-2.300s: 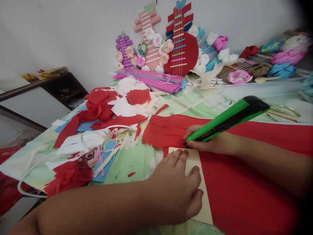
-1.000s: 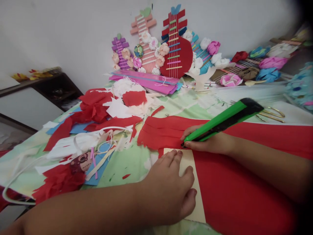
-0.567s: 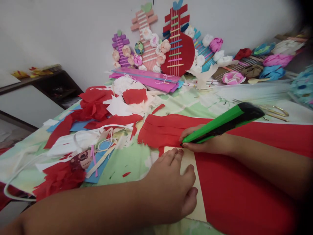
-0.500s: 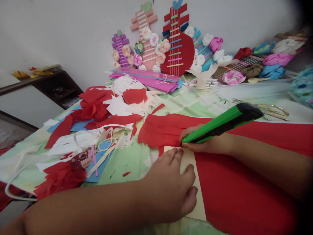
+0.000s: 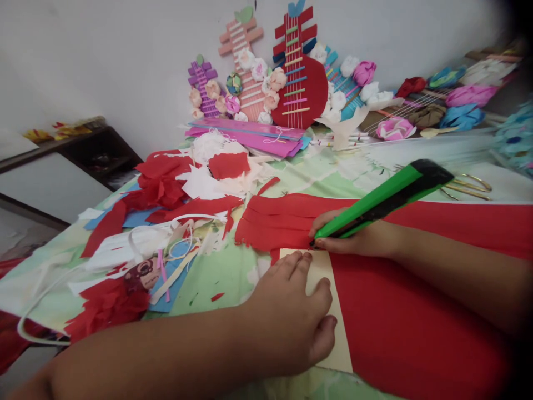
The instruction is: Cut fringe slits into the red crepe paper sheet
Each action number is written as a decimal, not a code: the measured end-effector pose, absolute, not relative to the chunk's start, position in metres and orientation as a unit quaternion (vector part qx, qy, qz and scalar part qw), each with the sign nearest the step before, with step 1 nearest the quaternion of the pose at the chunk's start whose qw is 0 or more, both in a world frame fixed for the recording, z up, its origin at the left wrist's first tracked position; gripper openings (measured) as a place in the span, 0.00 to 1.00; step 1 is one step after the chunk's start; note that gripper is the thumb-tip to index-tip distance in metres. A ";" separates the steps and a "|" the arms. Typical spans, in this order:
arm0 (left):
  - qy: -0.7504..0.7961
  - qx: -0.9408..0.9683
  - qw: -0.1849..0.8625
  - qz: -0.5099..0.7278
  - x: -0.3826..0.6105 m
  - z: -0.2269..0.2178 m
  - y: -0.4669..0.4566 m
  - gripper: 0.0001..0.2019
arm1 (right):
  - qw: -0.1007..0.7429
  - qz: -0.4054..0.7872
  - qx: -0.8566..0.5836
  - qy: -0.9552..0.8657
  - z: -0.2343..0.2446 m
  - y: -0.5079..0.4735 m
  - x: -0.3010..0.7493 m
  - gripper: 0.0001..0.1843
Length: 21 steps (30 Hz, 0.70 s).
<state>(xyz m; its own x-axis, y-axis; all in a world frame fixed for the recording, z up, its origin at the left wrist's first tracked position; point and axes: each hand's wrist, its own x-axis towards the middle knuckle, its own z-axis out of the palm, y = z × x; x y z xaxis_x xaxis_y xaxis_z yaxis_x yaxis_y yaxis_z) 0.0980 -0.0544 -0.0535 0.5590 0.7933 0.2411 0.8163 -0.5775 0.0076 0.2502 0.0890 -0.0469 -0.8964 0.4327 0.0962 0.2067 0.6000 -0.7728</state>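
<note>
My right hand (image 5: 353,236) is closed around a green and black utility knife (image 5: 383,194), slanted with its tip low at the left. That tip meets the red paper (image 5: 416,311) just above the top edge of a cream card strip (image 5: 339,333). Spread flat over the strip, my left hand (image 5: 295,311) presses it down, fingertips at its top edge near the knife. Beyond the tip, a loose section of the red paper (image 5: 270,222) shows several slits running across it. The blade itself is too small to make out.
Red, white and blue paper scraps (image 5: 162,183) and cords litter the left of the green patterned tablecloth (image 5: 212,272). Gold-handled scissors (image 5: 472,186) lie behind the red paper. Paper guitars (image 5: 300,91) with crepe flowers lean on the wall. A dark shelf (image 5: 104,150) stands at left.
The knife and my right hand have shifted slightly to the right along the card's top edge. My left hand stays put on the strip. The camera view has tilted a little.
</note>
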 end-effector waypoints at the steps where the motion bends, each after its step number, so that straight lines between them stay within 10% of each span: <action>1: -0.457 -0.881 0.051 -0.108 0.098 -0.053 -0.055 0.20 | 0.141 0.413 -0.181 -0.881 -0.047 0.089 0.250 0.12; 21: -0.459 -0.883 0.034 -0.095 0.099 -0.054 -0.054 0.20 | 0.107 0.342 -0.160 -0.920 -0.044 0.089 0.246 0.12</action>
<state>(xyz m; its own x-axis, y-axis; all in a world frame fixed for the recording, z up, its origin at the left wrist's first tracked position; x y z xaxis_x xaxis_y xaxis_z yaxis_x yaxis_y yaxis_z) 0.0986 -0.0537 -0.0542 0.5612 0.8033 0.1993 0.8161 -0.5772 0.0283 0.2463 0.0889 -0.0444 -0.9261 0.3673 0.0866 0.2213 0.7144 -0.6638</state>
